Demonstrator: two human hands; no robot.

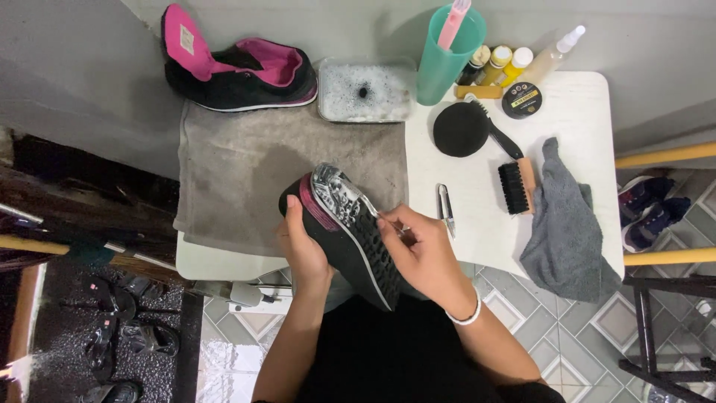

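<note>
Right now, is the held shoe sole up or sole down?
Sole up: the black shoe shows its tread to the camera, gripped by the left hand.

The left hand [302, 250] covered part of the side of the black sneaker with the dark red edge and grey lugged sole [344, 231], and its upper faced away, unseen. The thin metal pick [371, 208] in the right hand [424, 254] was too small for its tip to be made out, and the fingers hid its handle. The teal plastic cup [445, 56] hid the lower parts of the small yellow-capped bottles [498, 63] behind it, and the pink brush handle [453, 21] in it was cut off by the top edge. The dark sandals [123, 328] on the wet floor at lower left were too dim to tell apart clearly. The person's forearms ran out of the frame's bottom edge.
</note>
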